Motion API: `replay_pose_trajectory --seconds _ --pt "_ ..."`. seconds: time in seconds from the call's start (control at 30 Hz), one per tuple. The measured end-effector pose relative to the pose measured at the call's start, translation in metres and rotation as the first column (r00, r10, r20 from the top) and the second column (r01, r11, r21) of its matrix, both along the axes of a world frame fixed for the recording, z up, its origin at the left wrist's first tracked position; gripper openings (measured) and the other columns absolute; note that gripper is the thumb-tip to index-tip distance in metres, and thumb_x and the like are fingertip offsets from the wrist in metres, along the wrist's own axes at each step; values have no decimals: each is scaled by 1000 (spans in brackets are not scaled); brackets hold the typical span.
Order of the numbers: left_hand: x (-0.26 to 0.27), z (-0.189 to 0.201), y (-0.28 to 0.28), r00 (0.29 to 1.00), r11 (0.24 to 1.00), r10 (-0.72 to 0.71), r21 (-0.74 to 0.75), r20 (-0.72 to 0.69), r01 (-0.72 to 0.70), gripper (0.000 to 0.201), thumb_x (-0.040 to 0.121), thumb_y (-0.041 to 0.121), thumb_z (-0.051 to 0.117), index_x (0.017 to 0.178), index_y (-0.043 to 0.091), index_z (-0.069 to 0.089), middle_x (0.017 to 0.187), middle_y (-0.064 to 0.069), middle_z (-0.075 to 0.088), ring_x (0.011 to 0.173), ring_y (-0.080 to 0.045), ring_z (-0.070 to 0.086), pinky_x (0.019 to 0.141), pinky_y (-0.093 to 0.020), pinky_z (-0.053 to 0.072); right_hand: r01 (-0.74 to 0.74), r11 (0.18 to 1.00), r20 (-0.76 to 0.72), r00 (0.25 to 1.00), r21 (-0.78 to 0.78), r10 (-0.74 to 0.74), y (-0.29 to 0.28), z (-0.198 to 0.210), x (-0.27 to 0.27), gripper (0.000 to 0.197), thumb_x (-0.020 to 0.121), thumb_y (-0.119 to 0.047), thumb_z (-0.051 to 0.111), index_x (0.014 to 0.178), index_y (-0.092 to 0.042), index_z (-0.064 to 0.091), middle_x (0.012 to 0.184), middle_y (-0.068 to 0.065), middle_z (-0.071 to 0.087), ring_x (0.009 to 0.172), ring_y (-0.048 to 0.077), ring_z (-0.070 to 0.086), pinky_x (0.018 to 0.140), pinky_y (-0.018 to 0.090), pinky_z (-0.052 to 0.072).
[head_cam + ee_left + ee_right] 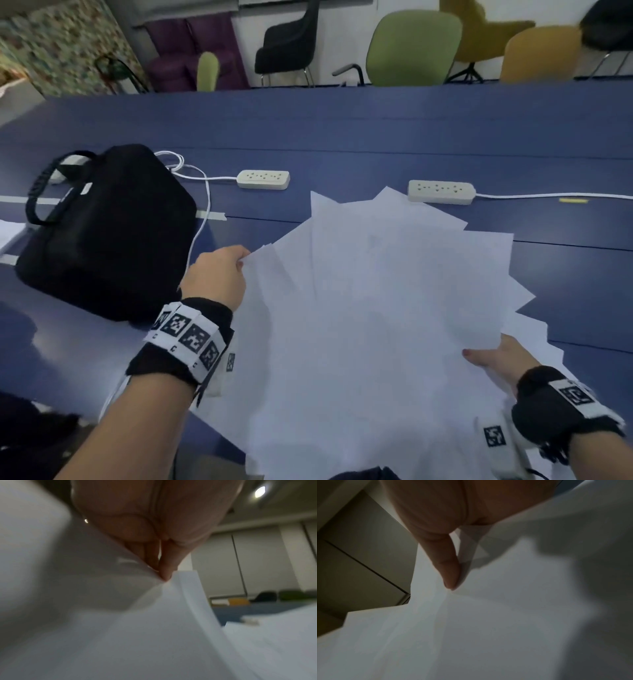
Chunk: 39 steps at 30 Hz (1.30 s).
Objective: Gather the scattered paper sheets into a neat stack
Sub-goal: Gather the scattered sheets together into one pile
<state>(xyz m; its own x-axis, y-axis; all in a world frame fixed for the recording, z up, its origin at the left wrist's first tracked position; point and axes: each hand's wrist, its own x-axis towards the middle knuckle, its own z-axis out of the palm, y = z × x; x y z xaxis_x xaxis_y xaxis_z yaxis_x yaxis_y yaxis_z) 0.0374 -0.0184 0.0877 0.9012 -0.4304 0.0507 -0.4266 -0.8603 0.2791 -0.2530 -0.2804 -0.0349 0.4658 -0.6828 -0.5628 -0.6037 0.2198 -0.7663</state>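
Observation:
A fanned pile of white paper sheets (383, 308) lies skewed over the near part of the blue table (342, 120), its corners sticking out in all directions. My left hand (219, 277) pinches the pile's left edge; in the left wrist view the fingertips (164, 573) nip the sheets (154, 628), which bend upward. My right hand (496, 356) grips the pile's lower right side, thumb on top and fingers hidden underneath. The right wrist view shows the thumb (448, 568) pressed on the sheets (488, 615).
A black bag (106, 233) sits just left of my left hand. Two white power strips (263, 179) (441, 192) with cords lie beyond the pile. A strip of tape (210, 215) marks the table. Chairs (411, 48) stand along the far edge.

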Motion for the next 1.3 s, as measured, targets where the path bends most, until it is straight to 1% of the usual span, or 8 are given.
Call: replay_pose_trajectory --seconds 0.33,0.47,0.67,0.77,0.9,1.1,1.2,1.3 --pt "-25 -1 -26 940 945 -273 -127 204 302 23 91 5 45 101 14 63 90 -11 61 79 -36 59 72 -38 42 -102 992 -23 995 -74 101 12 20 20 25 79 14 58 104 10 59 94 19 61 78 27 56 70 30 43" --pt "-36 29 -59 725 808 -570 107 387 579 36 65 -9 55 77 23 66 66 0 59 60 -25 58 65 -29 17 -133 987 22 990 -87 136 21 33 30 19 80 16 52 93 2 59 76 10 61 62 15 51 40 9 41" --pt "-70 105 -120 371 521 -846 450 382 725 46 79 -3 33 93 26 65 79 5 59 85 -23 49 88 -39 30 -110 982 28 993 -156 116 19 29 36 16 80 7 53 91 5 65 82 20 65 72 29 59 63 31 45" --pt "-91 133 -157 359 480 -870 420 338 770 34 86 2 44 98 29 61 80 11 48 84 -18 38 83 -35 21 -102 991 131 985 -86 113 21 34 34 12 71 3 59 79 -1 67 83 24 70 81 37 68 72 43 54" --pt "-97 113 -198 509 524 -852 177 123 833 31 90 9 44 102 31 62 95 12 61 92 -15 50 85 -33 25 -105 985 275 959 135 65 23 51 28 33 55 -6 57 86 1 65 64 6 71 57 16 70 49 23 54" --pt "-80 41 -213 707 711 -703 -69 -78 700 28 93 15 42 104 24 65 111 2 67 110 -26 55 98 -38 37 123 935 284 932 332 -223 17 31 18 81 54 -57 76 121 -16 56 127 -3 57 125 20 47 111 46 31" --pt "-81 15 -218 745 761 -647 -209 -164 614 26 93 15 44 103 23 66 110 1 68 109 -25 56 98 -38 38 -21 989 277 961 149 -21 23 33 20 52 75 -37 73 116 -12 56 109 -5 64 98 4 63 85 24 52" --pt "-86 0 -224 748 764 -640 -247 -176 596 27 92 17 47 109 26 65 114 3 66 114 -23 53 98 -36 35 -69 996 163 984 -55 77 26 22 23 24 83 -10 64 107 -7 62 95 1 70 76 5 67 57 13 48"
